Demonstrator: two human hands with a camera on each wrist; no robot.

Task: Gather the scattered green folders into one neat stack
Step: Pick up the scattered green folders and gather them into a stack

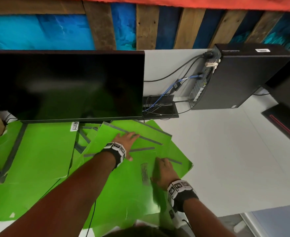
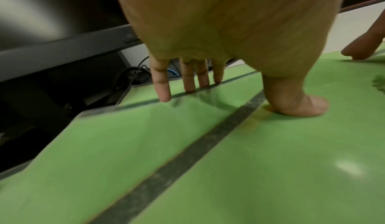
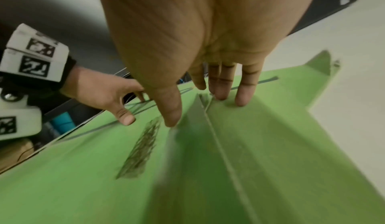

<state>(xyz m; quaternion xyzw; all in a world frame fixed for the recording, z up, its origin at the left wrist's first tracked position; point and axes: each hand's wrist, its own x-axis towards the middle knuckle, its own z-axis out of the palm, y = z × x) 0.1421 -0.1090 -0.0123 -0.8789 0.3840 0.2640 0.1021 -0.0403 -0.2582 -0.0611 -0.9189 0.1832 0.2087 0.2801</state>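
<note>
Lying fanned and overlapping on the white desk (image 1: 226, 151) before the monitor (image 1: 63, 86), the folders (image 1: 43, 151) are not stacked. The left hand (image 1: 126, 142) presses flat with spread fingers; the right hand (image 1: 163, 171), fingers straight, seems to touch a raised folder edge.

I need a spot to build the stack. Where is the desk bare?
Bare white desk lies right of the green folders, in front of the black computer case. Crowded: folders overlap beneath the monitor, under both hands; cables clutter the gap between monitor and case.
</note>
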